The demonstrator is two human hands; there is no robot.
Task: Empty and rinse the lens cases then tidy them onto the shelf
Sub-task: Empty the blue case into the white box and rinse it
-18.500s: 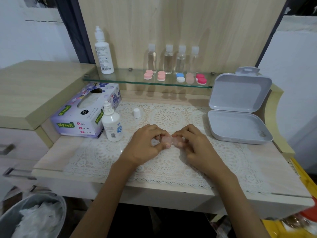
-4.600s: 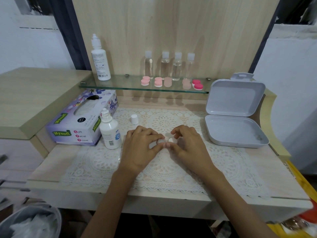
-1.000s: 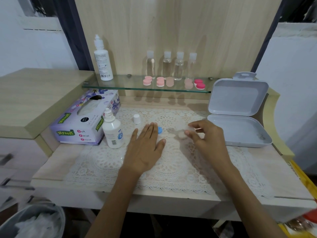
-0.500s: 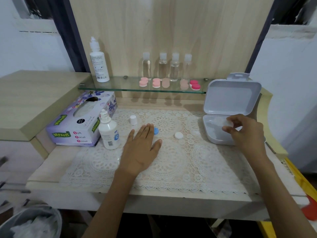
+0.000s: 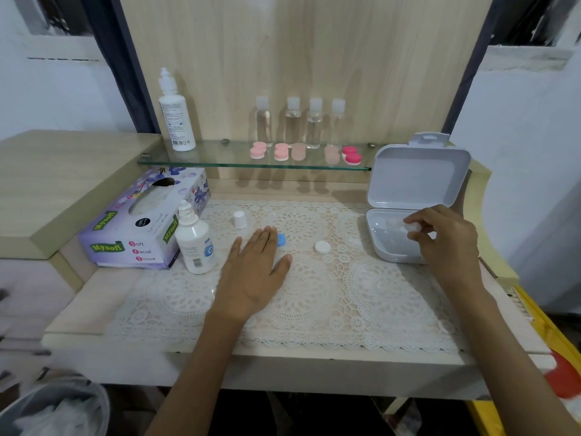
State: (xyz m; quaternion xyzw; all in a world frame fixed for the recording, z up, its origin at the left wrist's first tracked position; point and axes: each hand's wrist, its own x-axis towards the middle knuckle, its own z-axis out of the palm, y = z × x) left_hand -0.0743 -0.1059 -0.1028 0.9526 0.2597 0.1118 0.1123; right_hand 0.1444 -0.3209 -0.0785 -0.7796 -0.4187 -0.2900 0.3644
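My right hand [image 5: 446,243] pinches a clear lens case body [image 5: 412,227] over the open white box [image 5: 390,247] at the right. My left hand [image 5: 254,272] lies flat and open on the lace mat. Just past its fingertips sits a blue cap [image 5: 280,240], and a white cap [image 5: 322,247] lies alone to the right of it. Several pink, beige and red lens cases [image 5: 284,151] stand in a row on the glass shelf [image 5: 220,157] at the back.
A small solution bottle [image 5: 195,240] stands uncapped left of my left hand, its white cap [image 5: 240,219] behind it. A tissue box [image 5: 141,221] sits at the far left. A tall bottle [image 5: 174,118] and several clear bottles [image 5: 292,121] stand on the shelf. A bin [image 5: 56,410] is below left.
My right hand carried the clear case body from the mat's middle to the white box. The white cap stayed on the mat. My left hand has hardly moved.
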